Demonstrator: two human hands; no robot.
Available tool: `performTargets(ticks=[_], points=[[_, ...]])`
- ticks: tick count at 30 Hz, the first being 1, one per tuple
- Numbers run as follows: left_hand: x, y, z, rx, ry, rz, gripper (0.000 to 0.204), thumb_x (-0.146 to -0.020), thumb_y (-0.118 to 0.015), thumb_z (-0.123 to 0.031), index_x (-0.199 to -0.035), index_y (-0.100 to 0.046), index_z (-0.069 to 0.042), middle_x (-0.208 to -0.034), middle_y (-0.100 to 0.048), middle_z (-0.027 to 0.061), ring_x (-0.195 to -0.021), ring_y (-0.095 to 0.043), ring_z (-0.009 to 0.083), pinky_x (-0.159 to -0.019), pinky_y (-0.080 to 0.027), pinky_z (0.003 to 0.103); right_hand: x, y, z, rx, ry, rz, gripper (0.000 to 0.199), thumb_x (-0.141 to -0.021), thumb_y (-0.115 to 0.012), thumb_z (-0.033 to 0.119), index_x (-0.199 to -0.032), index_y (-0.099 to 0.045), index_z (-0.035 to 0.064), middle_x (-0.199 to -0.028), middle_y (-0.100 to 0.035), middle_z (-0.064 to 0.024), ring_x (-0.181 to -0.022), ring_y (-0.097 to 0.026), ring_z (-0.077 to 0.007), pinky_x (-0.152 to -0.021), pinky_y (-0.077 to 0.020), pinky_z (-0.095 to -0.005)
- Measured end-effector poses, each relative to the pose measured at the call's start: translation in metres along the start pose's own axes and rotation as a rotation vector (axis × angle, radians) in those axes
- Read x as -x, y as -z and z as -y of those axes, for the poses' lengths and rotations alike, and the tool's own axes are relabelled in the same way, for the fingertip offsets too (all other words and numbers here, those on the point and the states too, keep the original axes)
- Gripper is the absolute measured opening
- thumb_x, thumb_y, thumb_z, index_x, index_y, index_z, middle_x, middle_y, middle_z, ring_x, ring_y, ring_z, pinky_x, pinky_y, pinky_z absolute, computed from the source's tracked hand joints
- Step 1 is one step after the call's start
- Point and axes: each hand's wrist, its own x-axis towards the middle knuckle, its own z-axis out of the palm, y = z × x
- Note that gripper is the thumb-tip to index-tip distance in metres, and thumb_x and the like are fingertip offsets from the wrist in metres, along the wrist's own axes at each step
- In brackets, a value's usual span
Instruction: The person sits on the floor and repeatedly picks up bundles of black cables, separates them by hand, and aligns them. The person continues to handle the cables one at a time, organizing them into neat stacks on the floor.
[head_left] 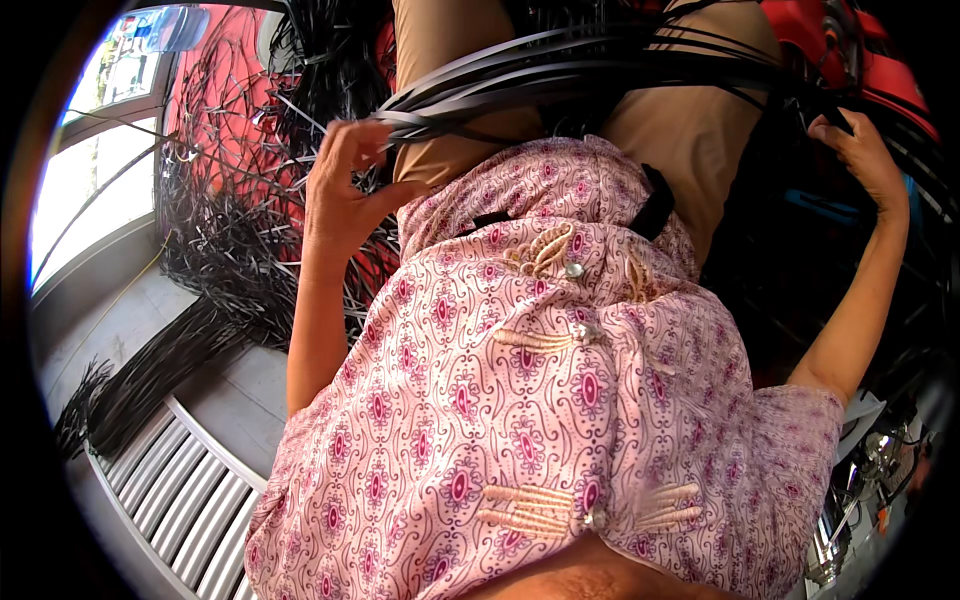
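In the head view, the strips (560,75) are running crosswise over the far edge of the lap (680,140), their long axis going from side to side and bowing away from the body. Whether they are resting on the legs or hanging just above them, I cannot tell.

The left hand (345,190) is standing by the lap's left edge with thumb and fingers spread wide, and nothing is showing between them. Its fingertips are lying right at the left end of the strips, touching or just beside, so the strips are stretching rightward from that hand.

The right hand (868,160) is sitting well beyond the lap's right edge, its curled fingers meeting the dark right-hand run of the strips; whether it is gripping them, I cannot tell. From there, the strips are leading leftward. Neither hand is clearly nearer, each lying by one side of the span.

Past the left hand, a black tangle (230,220) is spreading, and a sheaf (165,360) is lying across the far end of a slatted bench (180,500)
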Motion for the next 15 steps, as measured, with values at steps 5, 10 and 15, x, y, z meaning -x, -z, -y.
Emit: performTargets(ticks=[5, 10, 15], points=[[-0.036, -0.040, -0.026, -0.175, -0.317, -0.223, 0.096, -0.060, -0.083, -0.029, -0.142, -0.037, -0.009, -0.144, -0.037, 0.0139, -0.131, -0.035, 0.0340, -0.108, -0.028, 0.045, -0.013, -0.004, -0.003, -0.011, 0.059, 0.014, 0.018, -0.085, -0.064, 0.031, -0.083, -0.064, 0.0131, -0.058, -0.040, 0.0107, -0.049, -0.033, -0.0005, -0.046, -0.0241, -0.0201], [-0.063, -0.066, -0.038, -0.337, -0.370, -0.251, 0.071, -0.070, -0.073, -0.020, -0.135, -0.046, -0.012, -0.124, -0.053, 0.0084, -0.122, -0.045, 0.0287, -0.102, -0.032, 0.043, -0.022, -0.003, -0.012, -0.024, 0.046, 0.019, 0.018, -0.085, -0.064, 0.030, -0.085, -0.065, 0.0116, -0.056, -0.043, 0.0097, -0.047, -0.035, -0.0012, -0.044, -0.0258, -0.0201], [-0.090, -0.053, -0.031, -0.317, -0.521, -0.119, 0.046, -0.075, -0.072, -0.019, -0.117, -0.057, -0.007, -0.098, -0.058, 0.0073, -0.096, -0.056, 0.0264, -0.083, -0.043, 0.039, -0.050, -0.007, -0.031, -0.043, 0.052, -0.004, 0.020, -0.088, -0.062, 0.028, -0.087, -0.065, 0.0084, -0.056, -0.045, 0.0065, -0.046, -0.040, -0.0034, -0.045, -0.0316, -0.0211]])
